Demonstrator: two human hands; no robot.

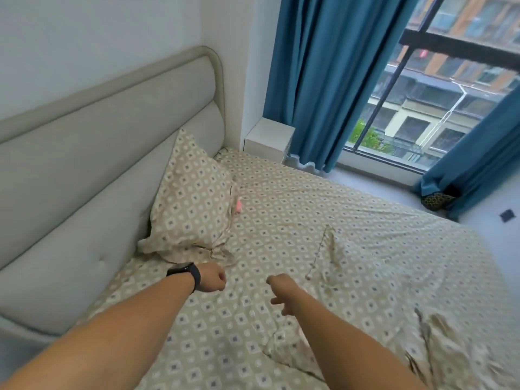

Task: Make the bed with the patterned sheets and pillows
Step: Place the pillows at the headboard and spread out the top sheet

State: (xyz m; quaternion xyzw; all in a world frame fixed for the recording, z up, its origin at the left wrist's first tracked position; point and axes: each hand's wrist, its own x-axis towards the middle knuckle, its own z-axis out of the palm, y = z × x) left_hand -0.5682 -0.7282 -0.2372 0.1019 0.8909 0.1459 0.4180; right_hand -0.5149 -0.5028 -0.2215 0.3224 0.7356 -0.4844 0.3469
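Currently smoothing: left hand (214, 280) clenched empty, right hand (278, 291) released over patterned sheet (309, 209); next, straighten pillow (191, 198) at headboard edge.

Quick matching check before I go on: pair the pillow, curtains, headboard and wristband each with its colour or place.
1 pillow
2 curtains
3 headboard
4 wristband

a blue, by the window
b black, on the left wrist
c pale grey, padded
d beige patterned, leaning on the headboard

Pairs: 1-d, 2-a, 3-c, 4-b
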